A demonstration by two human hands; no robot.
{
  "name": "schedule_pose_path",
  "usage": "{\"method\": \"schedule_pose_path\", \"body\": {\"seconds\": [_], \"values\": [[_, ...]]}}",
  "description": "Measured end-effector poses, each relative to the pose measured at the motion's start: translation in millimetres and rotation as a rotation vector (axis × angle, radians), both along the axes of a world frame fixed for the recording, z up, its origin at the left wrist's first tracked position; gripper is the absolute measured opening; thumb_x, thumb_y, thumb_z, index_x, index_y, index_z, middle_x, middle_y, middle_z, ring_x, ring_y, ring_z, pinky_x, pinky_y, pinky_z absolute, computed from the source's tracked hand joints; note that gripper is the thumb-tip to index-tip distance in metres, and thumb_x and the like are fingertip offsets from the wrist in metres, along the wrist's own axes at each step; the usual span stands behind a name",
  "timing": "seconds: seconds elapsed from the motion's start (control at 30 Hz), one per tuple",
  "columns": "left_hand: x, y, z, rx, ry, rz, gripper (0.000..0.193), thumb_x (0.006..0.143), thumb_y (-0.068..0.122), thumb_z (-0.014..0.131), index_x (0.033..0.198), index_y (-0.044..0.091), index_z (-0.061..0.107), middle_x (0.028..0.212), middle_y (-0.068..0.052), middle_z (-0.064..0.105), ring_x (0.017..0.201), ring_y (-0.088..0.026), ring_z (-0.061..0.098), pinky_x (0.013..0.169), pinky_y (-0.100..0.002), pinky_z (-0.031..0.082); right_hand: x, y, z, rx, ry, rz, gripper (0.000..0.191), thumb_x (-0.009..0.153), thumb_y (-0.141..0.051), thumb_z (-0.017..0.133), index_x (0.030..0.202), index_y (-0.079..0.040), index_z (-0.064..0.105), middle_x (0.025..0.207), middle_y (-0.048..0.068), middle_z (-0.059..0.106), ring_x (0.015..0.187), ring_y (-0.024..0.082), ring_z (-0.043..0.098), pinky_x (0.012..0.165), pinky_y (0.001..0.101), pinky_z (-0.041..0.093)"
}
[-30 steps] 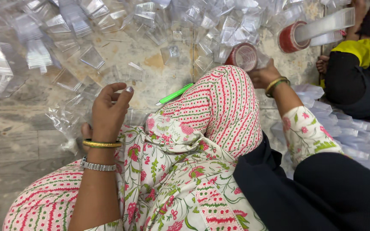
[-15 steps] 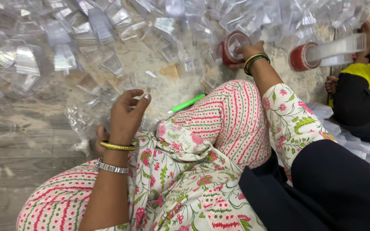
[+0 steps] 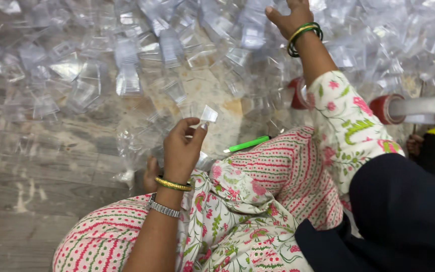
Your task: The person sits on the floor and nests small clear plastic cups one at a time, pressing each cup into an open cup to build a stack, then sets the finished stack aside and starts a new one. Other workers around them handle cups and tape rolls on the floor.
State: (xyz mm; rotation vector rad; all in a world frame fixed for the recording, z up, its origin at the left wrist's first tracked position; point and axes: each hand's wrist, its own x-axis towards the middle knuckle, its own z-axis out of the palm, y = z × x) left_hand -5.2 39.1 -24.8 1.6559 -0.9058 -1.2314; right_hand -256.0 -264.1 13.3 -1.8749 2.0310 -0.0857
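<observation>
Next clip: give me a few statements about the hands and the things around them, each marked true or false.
1. The left hand pinches a small clear plastic piece. True.
2. The right hand rests on the knee. False: it reaches out over the heap of clear plastic pieces.
3. A green pen lies on the floor by the knee. True.
4. The left hand holds the red-cored roll of clear tape. False: that roll is off to the right, away from it.

Informal packing workplace at floor level. Worn wooden floor (image 3: 41, 181) carries a wide heap of small clear plastic pouches (image 3: 127, 75) from 9 to 1 o'clock; red-cored tape rolls (image 3: 386, 108) lie at 2 o'clock, beside a green marker (image 3: 247, 144).
</observation>
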Motion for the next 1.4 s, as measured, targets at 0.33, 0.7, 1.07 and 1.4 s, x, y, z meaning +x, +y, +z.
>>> {"method": "schedule_pose_path", "body": {"seconds": [0.33, 0.7, 1.07, 1.4], "values": [[4, -5, 4, -0.133, 0.156, 0.263, 0.029, 0.093, 0.012, 0.071, 0.121, 0.004, 0.067, 0.089, 0.001, 0.067, 0.069, -0.003, 0.055, 0.059, -0.021, 0.045, 101, 72, -17, 0.065, 0.328, 0.329, 0.102, 0.061, -0.074, 0.083, 0.152, -0.052, 0.042, 0.162, 0.006, 0.026, 0.148, 0.051, 0.021, 0.108, 0.0823, 0.018], [8, -1, 5, -0.189, 0.235, 0.29, 0.028, 0.095, 0.006, 0.069, 0.122, 0.004, 0.064, 0.091, 0.001, 0.067, 0.072, -0.002, 0.057, 0.06, -0.02, 0.045, 74, 50, -24, -0.184, 0.024, 0.134, 0.06, 0.089, -0.058, 0.065, 0.145, -0.037, 0.055, 0.147, 0.007, 0.06, 0.135, 0.033, 0.054, 0.115, 0.0488, 0.042], [7, -4, -3, -0.198, 0.142, 0.277, 0.025, 0.094, 0.006, 0.07, 0.118, 0.004, 0.067, 0.088, 0.0, 0.069, 0.071, -0.003, 0.058, 0.061, -0.02, 0.047, 115, 93, -23, -0.016, 0.057, 0.195, 0.109, 0.064, -0.075, 0.08, 0.157, -0.047, 0.031, 0.16, 0.02, 0.029, 0.143, 0.049, 0.037, 0.109, 0.0737, 0.027], [17, -6, -10, -0.22, 0.001, 0.366, 0.028, 0.09, 0.012, 0.074, 0.117, 0.004, 0.069, 0.084, -0.003, 0.07, 0.068, -0.007, 0.063, 0.062, -0.024, 0.051, 28, 141, -65, -0.076, -0.645, 0.324, 0.038, 0.095, -0.007, 0.071, 0.132, -0.012, 0.071, 0.123, 0.007, 0.075, 0.111, 0.016, 0.073, 0.088, 0.0284, 0.059]]}}
